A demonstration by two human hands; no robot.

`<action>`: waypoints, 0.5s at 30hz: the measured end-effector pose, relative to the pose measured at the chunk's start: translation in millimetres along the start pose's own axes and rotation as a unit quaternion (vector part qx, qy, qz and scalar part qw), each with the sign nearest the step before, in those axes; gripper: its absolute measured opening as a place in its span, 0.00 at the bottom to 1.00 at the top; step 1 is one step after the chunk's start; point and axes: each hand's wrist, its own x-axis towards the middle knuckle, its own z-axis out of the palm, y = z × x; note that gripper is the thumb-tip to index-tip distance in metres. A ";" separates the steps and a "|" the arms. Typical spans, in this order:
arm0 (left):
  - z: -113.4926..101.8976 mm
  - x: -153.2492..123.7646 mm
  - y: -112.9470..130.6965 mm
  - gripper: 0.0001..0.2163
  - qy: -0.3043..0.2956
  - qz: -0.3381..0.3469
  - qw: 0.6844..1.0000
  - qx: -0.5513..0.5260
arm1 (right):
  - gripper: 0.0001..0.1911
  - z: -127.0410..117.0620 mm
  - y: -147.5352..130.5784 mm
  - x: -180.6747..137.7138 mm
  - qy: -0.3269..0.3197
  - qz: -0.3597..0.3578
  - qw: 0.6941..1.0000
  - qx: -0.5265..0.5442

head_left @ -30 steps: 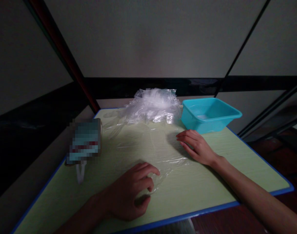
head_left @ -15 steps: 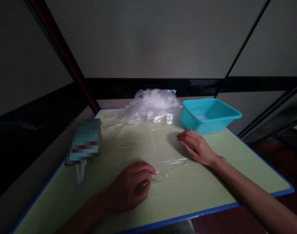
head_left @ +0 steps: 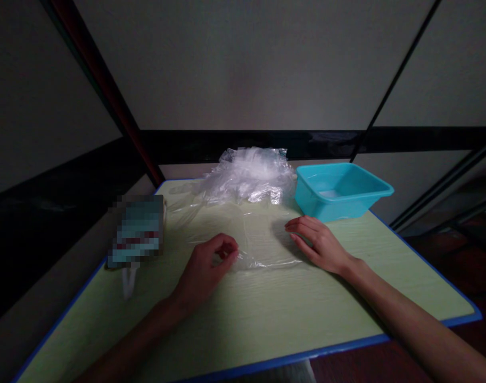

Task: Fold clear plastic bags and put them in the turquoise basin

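Note:
A thin clear plastic bag point(head_left: 262, 242) lies flat on the table between my two hands. At its near left edge, the thumb and fingers of my left hand point(head_left: 205, 266) are pinched together on the film. My right hand point(head_left: 320, 246) rests palm down at the bag's right side, fingers stretched out and holding nothing. Behind the flat bag is a crumpled heap of similar clear plastic bags point(head_left: 250, 173), with loose film trailing from it to the left.
A turquoise plastic basin point(head_left: 326, 208) stands at the back right, just beyond my right hand. On the left lies a blurred-out flat object point(head_left: 137, 229) with a white strap point(head_left: 129, 282). The pale green table point(head_left: 274, 319) has a blue edge and meets a panelled wall point(head_left: 250, 69).
My left hand has moved away from me, and its fingers have closed in a pinch on the bag's near edge. My right hand has stayed almost in place.

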 end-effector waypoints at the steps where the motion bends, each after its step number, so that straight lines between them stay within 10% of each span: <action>1: 0.4 3.4 0.2 0.02 0.014 -0.015 1.000 -0.011 | 0.10 0.3 0.3 -0.3 -0.001 0.001 1.000 0.001; 15: 13.2 24.4 -10.0 0.04 0.077 -0.066 0.994 -0.040 | 0.09 2.0 -1.1 0.9 -0.021 0.013 1.000 0.010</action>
